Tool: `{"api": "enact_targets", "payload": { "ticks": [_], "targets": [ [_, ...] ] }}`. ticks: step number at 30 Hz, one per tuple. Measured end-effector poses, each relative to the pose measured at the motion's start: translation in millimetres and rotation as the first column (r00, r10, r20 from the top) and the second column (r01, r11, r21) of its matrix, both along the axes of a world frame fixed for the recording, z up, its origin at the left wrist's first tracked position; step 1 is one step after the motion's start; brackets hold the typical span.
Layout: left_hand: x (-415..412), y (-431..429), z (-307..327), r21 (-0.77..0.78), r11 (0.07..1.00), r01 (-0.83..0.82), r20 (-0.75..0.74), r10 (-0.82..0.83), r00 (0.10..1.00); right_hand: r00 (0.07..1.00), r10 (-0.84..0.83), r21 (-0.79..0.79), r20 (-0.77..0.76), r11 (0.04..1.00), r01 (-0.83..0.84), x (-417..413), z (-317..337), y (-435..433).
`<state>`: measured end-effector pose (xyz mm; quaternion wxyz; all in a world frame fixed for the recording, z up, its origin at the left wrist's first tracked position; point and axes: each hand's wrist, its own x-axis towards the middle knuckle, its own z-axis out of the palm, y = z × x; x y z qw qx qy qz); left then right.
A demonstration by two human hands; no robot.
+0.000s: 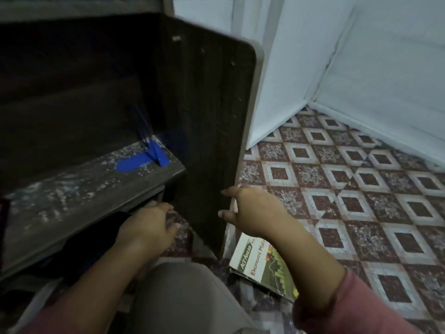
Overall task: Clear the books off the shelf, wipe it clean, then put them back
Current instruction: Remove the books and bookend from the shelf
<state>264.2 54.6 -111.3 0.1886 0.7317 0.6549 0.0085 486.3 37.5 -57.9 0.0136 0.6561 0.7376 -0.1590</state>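
The dusty shelf (79, 189) held a blurred blue object (144, 160) at its right end. One book (260, 266) lay on the tiled floor (361, 189), half hidden under the right forearm. The right hand (250, 213) hovered spread and empty beside the side panel (207, 116). The left hand (147, 225), fingers loose, reached below the shelf above a dark shape (96, 237) too dim to identify.

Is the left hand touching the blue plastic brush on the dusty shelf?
Apart. The head view shows the blue plastic brush lying on the dusty wooden shelf, the left hand below the shelf's front edge, bare board between them.
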Motion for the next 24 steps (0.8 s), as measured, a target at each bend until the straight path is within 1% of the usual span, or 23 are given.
{"api": "enact_targets", "payload": {
  "ticks": [3, 4, 7, 9, 12, 14, 16, 20, 22, 24],
  "targets": [
    [-42.2, -20.2, 34.7, 0.135, 0.985, -0.109, 0.027, 0.107, 0.994, 0.992, 0.124, 0.079, -0.013, 0.989, -0.122, -47.6, 35.9, -0.8],
    [-56.0, -29.5, 45.9, 0.174, 0.973, -0.15, -0.008, 0.154, 0.988, 0.986, 0.164, 0.094, -0.008, 0.982, -0.163, -65.2, 45.8, -0.6],
    [-97.7, -59.7, 71.7, 0.318, 0.926, -0.204, -0.23, 0.284, 0.931, 0.965, 0.262, 0.12, 0.012, 0.958, -0.261, -122.0, 69.7, 0.5],
    [-127.2, -79.2, 82.1, 0.381, 0.886, -0.263, -0.274, 0.38, 0.884, 0.944, 0.328, 0.159, 0.035, 0.931, -0.329, -160.2, 82.3, 0.1],
    [-172.2, -105.1, 95.4, 0.435, 0.817, -0.378, -0.244, 0.511, 0.824, 0.899, 0.433, 0.207, 0.058, 0.876, -0.436, -213.9, 97.7, -2.7],
    [-200.6, -121.7, 105.7, 0.485, 0.753, -0.445, -0.231, 0.601, 0.765, 0.862, 0.5, 0.206, 0.079, 0.838, -0.505, -248.6, 104.4, -6.6],
    [-222.1, -133.3, 112.1, 0.527, 0.682, -0.507, -0.177, 0.672, 0.719, 0.828, 0.552, 0.192, 0.096, 0.806, -0.559, -276.5, 105.7, -10.0],
    [-260.2, -146.1, 117.7, 0.611, 0.579, -0.539, -0.134, 0.747, 0.651, 0.764, 0.634, 0.2, 0.117, 0.739, -0.644, -331.2, 98.7, -13.0],
    [-271.4, -146.0, 122.4, 0.638, 0.563, -0.526, -0.132, 0.752, 0.645, 0.745, 0.655, 0.207, 0.128, 0.717, -0.666, -358.8, 93.8, -7.1],
    [-279.5, -141.1, 126.2, 0.617, 0.597, -0.512, -0.143, 0.726, 0.673, 0.737, 0.67, 0.256, 0.095, 0.699, -0.668, -384.3, 90.4, -0.5]
  ]
}}
